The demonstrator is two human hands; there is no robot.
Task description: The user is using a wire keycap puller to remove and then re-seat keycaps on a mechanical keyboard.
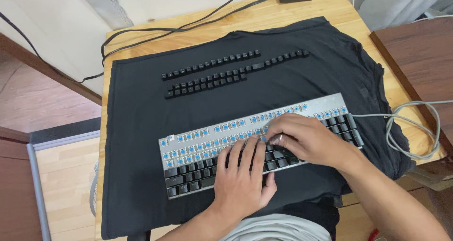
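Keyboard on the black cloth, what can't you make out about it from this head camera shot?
- Middle of the keyboard: hidden under the left hand and right hand.
- What the right fingers pinch: covered by them.
- Legends on the removed keycaps: too small.
- Grey cable: its end is cut off by the right edge.

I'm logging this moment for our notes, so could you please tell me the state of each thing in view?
Keyboard: upper rows stripped to blue switches, lower rows capped.
Loose keycaps: off, lined up in rows on the cloth.
Black cloth: spread flat under the keyboard.
Left hand: flat on the lower keys.
Right hand: fingertips pinched at a key; a ring shows.
Grey cable: loosely coiled.
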